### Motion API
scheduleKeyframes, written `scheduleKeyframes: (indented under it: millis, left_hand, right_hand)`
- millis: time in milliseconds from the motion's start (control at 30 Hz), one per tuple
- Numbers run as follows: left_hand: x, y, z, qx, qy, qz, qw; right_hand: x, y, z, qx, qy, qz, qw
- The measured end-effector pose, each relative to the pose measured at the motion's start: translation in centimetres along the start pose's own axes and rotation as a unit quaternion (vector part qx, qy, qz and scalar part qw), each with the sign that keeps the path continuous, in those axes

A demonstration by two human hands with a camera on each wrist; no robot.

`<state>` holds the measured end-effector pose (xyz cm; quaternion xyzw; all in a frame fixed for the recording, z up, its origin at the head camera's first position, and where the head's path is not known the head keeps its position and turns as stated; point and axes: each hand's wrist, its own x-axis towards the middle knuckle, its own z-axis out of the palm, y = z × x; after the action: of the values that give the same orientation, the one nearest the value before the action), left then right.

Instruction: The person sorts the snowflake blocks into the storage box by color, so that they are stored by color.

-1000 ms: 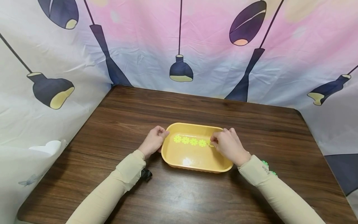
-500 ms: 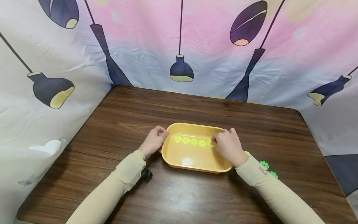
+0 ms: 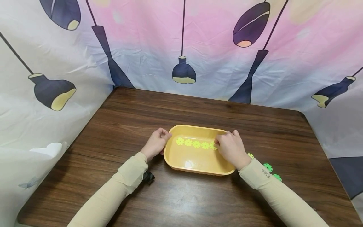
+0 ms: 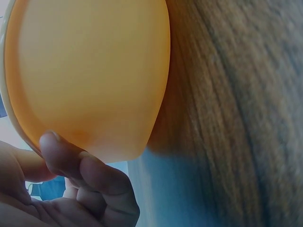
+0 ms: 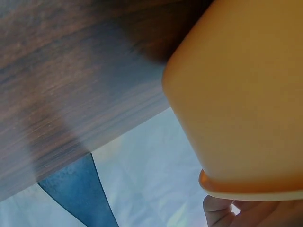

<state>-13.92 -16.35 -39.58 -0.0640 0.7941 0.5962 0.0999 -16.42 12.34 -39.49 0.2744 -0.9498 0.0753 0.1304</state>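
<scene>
A yellow plastic tray (image 3: 198,164) with a raised rim sits on the table. At its left end my left hand (image 3: 155,142) pinches the rim between thumb and fingers; the left wrist view shows the fingers (image 4: 66,156) against the outer wall. Inside the tray, several yellow snowflake discs (image 3: 196,144) lie in a straight row along the far side. My right hand (image 3: 231,148) reaches over the right end, its curled fingertips at the rightmost snowflake disc (image 3: 213,146), partly covering it. In the right wrist view the tray wall hides most of that hand.
On the brown wooden table (image 3: 181,201), right of the tray, lie a yellow snowflake disc (image 3: 250,155) and green snowflake discs (image 3: 267,167), partly behind the right sleeve. A small black object (image 3: 148,177) shows beside the left wrist. A lamp-patterned curtain (image 3: 158,37) hangs behind.
Over the second, the rightmost snowflake disc goes from tilted at the fingertips to lying in line with the row. The right forearm shifts slightly, showing more loose discs. The left hand stays put.
</scene>
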Motion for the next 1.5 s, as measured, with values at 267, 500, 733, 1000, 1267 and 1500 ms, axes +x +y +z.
scheduleKeyframes:
  millis: [267, 500, 733, 1000, 1267, 1500]
  left_hand:
    - [0.1, -0.1, 0.0, 0.002, -0.001, 0.0, 1.0]
    - [0.1, -0.2, 0.0, 0.003, 0.0, 0.001, 1.0]
    - [0.2, -0.2, -0.1, 0.006, -0.002, 0.002, 1.0]
    - [0.2, -0.2, -0.1, 0.005, -0.002, 0.0, 1.0]
    - [0.1, -0.1, 0.0, 0.007, 0.001, -0.001, 1.0]
    - [0.1, -0.1, 0.0, 0.001, 0.003, -0.006, 1.0]
  right_hand:
    - [0.0, 0.0, 0.0, 0.005, -0.006, 0.006, 1.0]
    - [-0.1, 0.2, -0.1, 0.024, -0.008, -0.004, 0.9997]
    - [-0.2, 0.4, -1.0, 0.036, -0.015, -0.023, 0.999]
    - [-0.7, 0.2, -0.7, 0.042, -0.051, -0.06, 0.996]
    - [-0.9, 0.2, -0.5, 0.056, -0.054, -0.057, 0.9954]
    - [-0.9, 0.8, -1.4, 0.087, -0.035, -0.053, 0.9941]
